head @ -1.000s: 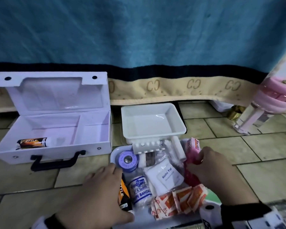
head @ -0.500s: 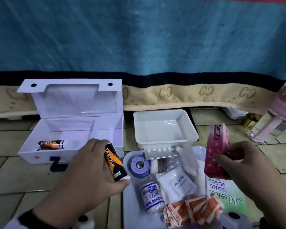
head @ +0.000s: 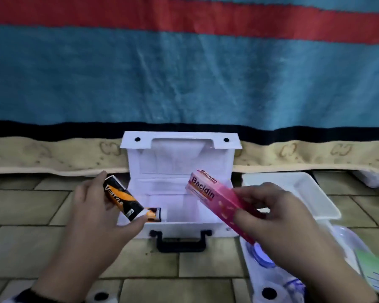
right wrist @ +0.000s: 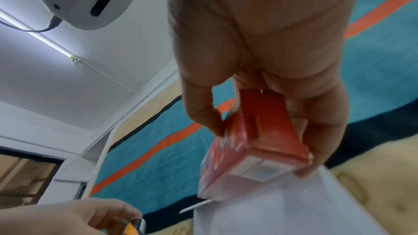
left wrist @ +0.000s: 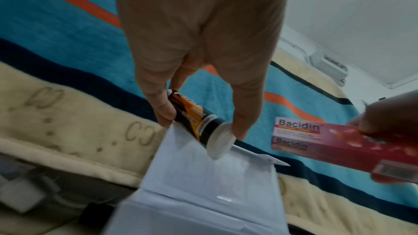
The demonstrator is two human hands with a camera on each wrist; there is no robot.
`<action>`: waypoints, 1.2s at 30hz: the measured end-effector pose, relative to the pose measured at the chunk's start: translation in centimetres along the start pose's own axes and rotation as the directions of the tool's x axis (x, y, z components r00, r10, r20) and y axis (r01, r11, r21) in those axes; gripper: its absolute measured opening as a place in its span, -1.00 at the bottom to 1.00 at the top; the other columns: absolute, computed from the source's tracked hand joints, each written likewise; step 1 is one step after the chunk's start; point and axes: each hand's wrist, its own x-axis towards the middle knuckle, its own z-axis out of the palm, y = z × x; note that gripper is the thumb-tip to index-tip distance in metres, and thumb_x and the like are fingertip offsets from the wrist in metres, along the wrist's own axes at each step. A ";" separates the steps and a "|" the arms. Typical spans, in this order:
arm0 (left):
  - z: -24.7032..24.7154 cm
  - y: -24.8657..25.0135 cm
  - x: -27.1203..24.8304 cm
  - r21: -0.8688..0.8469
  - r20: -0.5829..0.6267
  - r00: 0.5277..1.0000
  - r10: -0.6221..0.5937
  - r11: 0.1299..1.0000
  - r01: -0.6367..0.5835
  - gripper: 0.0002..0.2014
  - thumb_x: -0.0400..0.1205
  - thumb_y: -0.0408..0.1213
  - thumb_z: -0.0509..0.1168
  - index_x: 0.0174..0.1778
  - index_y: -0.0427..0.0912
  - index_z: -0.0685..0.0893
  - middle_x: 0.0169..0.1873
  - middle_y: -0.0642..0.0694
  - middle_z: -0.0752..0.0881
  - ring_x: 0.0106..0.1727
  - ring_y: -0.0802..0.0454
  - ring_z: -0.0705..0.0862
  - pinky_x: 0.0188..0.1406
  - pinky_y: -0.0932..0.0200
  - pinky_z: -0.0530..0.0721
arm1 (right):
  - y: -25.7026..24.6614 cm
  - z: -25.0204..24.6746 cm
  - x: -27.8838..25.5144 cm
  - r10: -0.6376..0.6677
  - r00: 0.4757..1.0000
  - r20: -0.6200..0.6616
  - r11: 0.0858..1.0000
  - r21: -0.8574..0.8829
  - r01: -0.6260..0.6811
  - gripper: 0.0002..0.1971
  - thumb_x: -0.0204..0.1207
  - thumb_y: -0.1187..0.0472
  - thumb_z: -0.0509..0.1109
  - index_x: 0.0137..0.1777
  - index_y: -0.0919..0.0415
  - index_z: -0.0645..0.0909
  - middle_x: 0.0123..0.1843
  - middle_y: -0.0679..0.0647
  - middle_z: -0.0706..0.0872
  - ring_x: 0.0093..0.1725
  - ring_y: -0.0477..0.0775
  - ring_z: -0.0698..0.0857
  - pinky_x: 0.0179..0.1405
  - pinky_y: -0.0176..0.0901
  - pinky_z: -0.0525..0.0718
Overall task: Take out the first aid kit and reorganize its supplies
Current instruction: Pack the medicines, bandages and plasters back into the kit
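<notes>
The white first aid kit case [head: 179,228] stands open on the tiled floor, lid [head: 179,158] upright, black handle [head: 181,242] toward me. My left hand [head: 96,213] grips an orange-and-black tube [head: 123,197] [left wrist: 199,121] by its ends, over the case's left end. A second orange-and-black tube [head: 154,214] lies inside the case. My right hand [head: 278,217] pinches a pink Bacidin box [head: 208,197] [left wrist: 316,142] [right wrist: 248,147], tilted over the case's right half.
A white tray [head: 311,193] sits right of the case. Nearer me on the right a second tray [head: 247,254] holds a blue tape roll [head: 260,254] and other supplies, with a green leaflet [head: 374,272]. A striped blanket [head: 184,84] hangs behind.
Both hands lifted their items off the supply tray and carried them left to the open case. The view swung left, so the case now sits at centre.
</notes>
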 end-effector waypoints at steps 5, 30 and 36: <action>-2.3 -5.2 2.6 0.012 0.034 0.999 0.027 1.000 -0.027 0.05 0.13 -0.27 0.68 0.53 -0.02 0.28 0.20 0.09 0.24 0.11 -0.05 0.65 0.29 0.10 0.52 | -0.8 8.5 4.7 -0.143 0.989 0.022 0.896 -0.421 0.139 -0.81 0.54 0.10 0.29 0.07 0.03 0.68 0.00 -0.02 0.55 0.02 0.01 0.57 0.03 -0.19 0.55; 3.8 -4.3 4.3 0.350 0.350 0.927 0.138 0.898 -0.266 -0.30 0.16 0.39 -0.01 0.08 0.03 0.47 0.04 0.12 0.35 0.18 0.10 0.34 0.21 0.31 0.38 | 4.7 15.1 11.0 -0.003 0.928 0.371 0.848 -0.491 0.199 -0.40 0.42 0.38 0.31 0.49 0.03 0.42 0.37 0.02 0.52 0.39 0.09 0.47 0.42 -0.23 0.37; 4.2 -3.9 4.2 0.418 0.372 0.923 0.094 0.871 -0.257 -0.34 0.35 0.40 0.21 0.15 -0.06 0.48 0.08 0.04 0.41 0.24 0.04 0.30 0.36 0.24 0.32 | 5.1 15.0 11.3 -0.018 0.935 0.354 0.866 -0.462 0.192 -0.46 0.46 0.43 0.24 0.43 0.04 0.47 0.32 0.00 0.55 0.35 0.03 0.50 0.32 -0.29 0.40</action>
